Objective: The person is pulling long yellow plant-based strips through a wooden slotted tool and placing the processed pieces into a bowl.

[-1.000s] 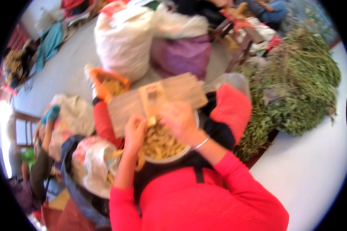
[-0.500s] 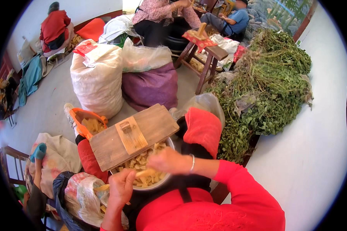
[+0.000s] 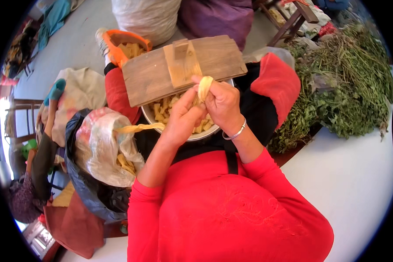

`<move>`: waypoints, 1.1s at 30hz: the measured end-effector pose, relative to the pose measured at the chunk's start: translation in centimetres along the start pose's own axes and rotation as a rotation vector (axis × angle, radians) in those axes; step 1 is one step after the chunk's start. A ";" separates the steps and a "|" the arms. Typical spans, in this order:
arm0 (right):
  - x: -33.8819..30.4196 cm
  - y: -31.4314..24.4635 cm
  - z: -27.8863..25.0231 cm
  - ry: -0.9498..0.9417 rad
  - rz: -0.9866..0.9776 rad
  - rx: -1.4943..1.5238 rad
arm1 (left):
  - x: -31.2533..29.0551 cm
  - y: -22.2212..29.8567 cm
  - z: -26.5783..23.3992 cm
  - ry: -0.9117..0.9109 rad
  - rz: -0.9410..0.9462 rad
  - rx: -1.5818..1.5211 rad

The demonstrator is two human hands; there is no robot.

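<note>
Above a metal basin, my two hands are close together on a soft, flat yellow strip. The strip loops round the fingers of my right hand, which is closed on it. My left hand is closed too, pinching the strip just below the loop. Another stretch of yellow strip runs from a clear plastic bag toward my left hand; whether it joins the loop is hidden. Many short yellow pieces fill the basin. Across its far side lies a wooden board with a raised block.
An orange basket of yellow pieces stands beyond my left leg. White and purple sacks stand farther back. A heap of green plants lies at right. Black plastic surrounds the clear bag at left, near a wooden chair.
The view has tilted down and shifted. My hands, apart over the basin before, have come together, and the strip is now looped round my right fingers.
</note>
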State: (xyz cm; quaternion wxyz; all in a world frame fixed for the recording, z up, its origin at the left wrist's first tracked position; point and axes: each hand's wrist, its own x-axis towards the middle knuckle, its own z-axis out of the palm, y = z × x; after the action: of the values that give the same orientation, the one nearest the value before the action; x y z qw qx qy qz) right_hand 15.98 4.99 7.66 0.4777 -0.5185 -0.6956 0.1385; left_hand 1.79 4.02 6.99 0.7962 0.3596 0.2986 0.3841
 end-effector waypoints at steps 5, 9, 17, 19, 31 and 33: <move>-0.4 1.2 0.6 -0.021 -0.089 -0.168 | 0.5 -2.2 -1.2 0.004 -0.088 -0.131; -1.1 2.3 0.2 -0.148 -0.085 -0.263 | 0.7 -4.5 -2.7 0.140 0.131 0.381; -8.0 5.9 2.0 -0.422 1.051 1.055 | -0.8 -5.6 -2.9 0.276 0.659 1.350; -7.8 4.8 1.5 -0.406 1.129 1.286 | -0.9 -6.3 -3.3 0.263 0.692 1.300; -5.4 3.1 1.6 -0.135 0.193 0.320 | 1.1 -5.2 -2.3 0.351 0.308 0.856; -5.1 2.7 1.5 -0.098 0.221 0.361 | 1.1 -5.3 -2.3 0.364 0.085 0.409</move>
State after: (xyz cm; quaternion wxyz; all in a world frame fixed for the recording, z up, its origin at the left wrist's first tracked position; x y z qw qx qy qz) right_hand 16.41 2.18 2.40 0.5105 -0.4901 -0.6208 0.3373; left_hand 2.78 3.33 1.20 0.6237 0.4500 0.4927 0.4070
